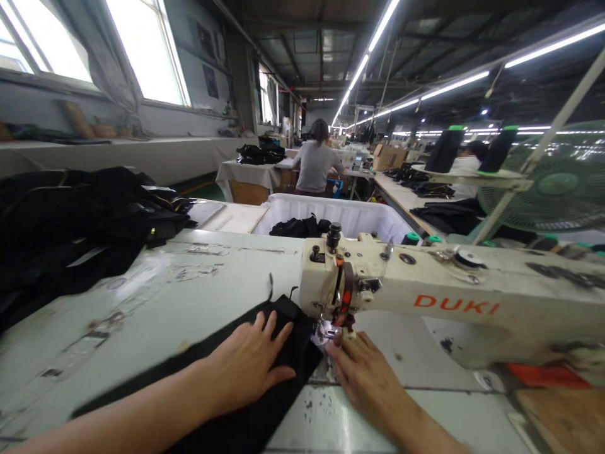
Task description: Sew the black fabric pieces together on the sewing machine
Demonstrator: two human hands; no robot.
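Observation:
A piece of black fabric point(288, 384) lies on the sewing table, one corner at the needle area of the sewing machine point(454, 296). My left hand point(250, 359) rests flat on this fabric with its fingers spread. Close by the presser foot point(327, 330), on the right, is my right hand point(362, 369). Its fingers are bent and pressed together at the fabric's edge; what lies between the fingertips, if anything, is hidden. The machine's lamp lights the spot around the foot.
Dark garments point(70, 221) are heaped on the left. Behind the machine stands a white plastic bin point(340, 211) with black cloth inside. Thread cones point(444, 149) sit on a stand at right, by a green fan point(558, 183). A person point(317, 161) sits farther off, facing away.

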